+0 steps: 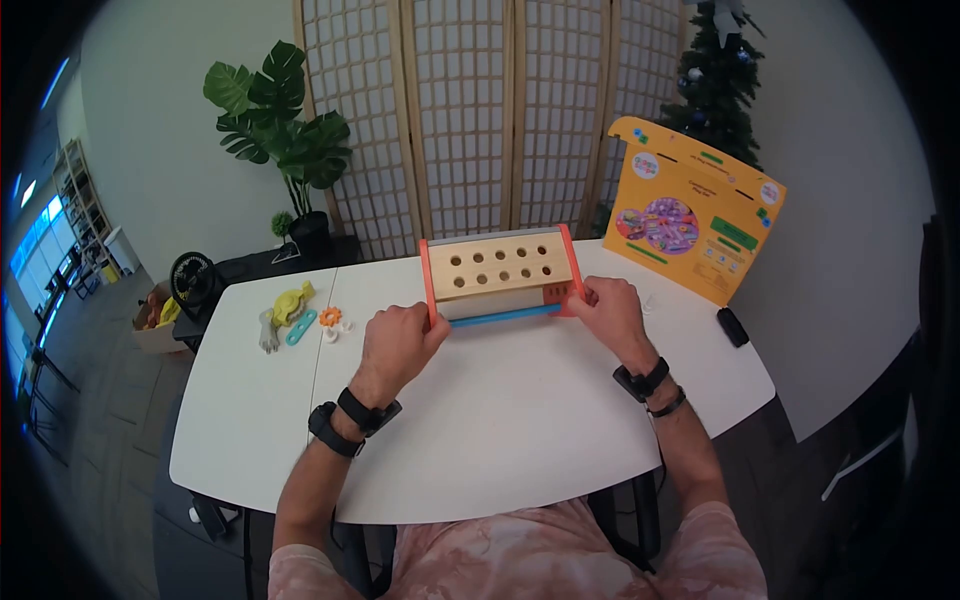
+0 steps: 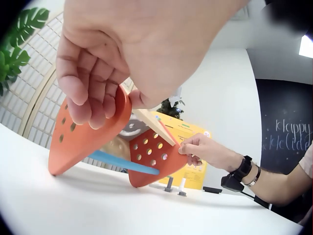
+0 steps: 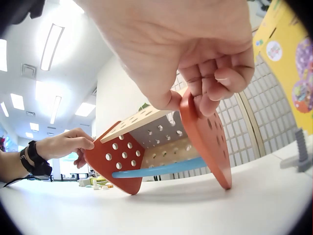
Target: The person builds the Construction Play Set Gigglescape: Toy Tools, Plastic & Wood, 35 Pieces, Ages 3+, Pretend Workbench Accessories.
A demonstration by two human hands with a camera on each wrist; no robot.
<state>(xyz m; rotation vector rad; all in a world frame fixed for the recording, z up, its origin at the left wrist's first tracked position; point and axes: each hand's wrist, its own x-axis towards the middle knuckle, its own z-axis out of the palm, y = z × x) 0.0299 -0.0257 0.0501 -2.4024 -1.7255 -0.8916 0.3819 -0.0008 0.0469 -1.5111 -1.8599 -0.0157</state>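
A toy bench with a wooden top (image 1: 502,264) full of round holes stands on the white table between both hands. Its two end panels are red-orange with holes, the left panel (image 2: 83,134) and the right panel (image 3: 208,137). A blue bar (image 1: 505,315) joins them low on the near side. My left hand (image 1: 397,345) pinches the edge of the left panel between thumb and fingers. The near corner of the right panel is pinched by my right hand (image 1: 612,312). Inside, a grey panel (image 3: 159,131) shows in the right wrist view.
On the table's left lie a yellow-green toy piece (image 1: 292,302), a grey piece (image 1: 268,331), a teal strip (image 1: 300,327), an orange gear (image 1: 330,316) and white pieces. A large yellow box (image 1: 690,215) stands at the back right, a black object (image 1: 732,327) near it.
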